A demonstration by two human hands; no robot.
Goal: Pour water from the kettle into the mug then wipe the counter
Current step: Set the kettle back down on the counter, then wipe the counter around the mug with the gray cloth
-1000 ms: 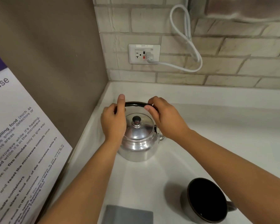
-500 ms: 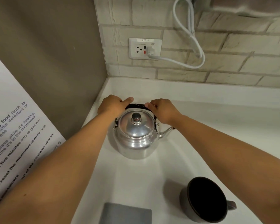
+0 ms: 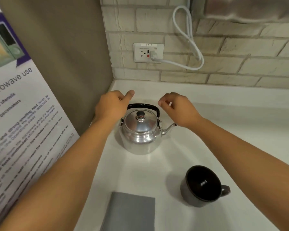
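Note:
A shiny metal kettle (image 3: pixel 140 135) stands on the white counter (image 3: pixel 232 130) near the corner, spout to the right. Its black handle (image 3: pixel 143 105) arches behind the lid. My left hand (image 3: pixel 110 105) covers the handle's left end, thumb stuck out above it and fingers hidden. My right hand (image 3: pixel 178 109) hovers just right of the handle, loosely curled, holding nothing. A dark mug (image 3: pixel 202 185) sits at the front right, with nothing visible inside it. A folded grey cloth (image 3: pixel 130 212) lies flat at the front edge.
A brown side wall and a leaning microwave-use poster (image 3: pixel 23 114) close off the left. The brick back wall carries an outlet (image 3: pixel 148 52) with a white cord (image 3: pixel 190 39) looping up to an appliance overhead.
Both hands were on the kettle's handle. The right hand has since let go and drawn slightly right. The left thumb has lifted off. The kettle stays on the counter.

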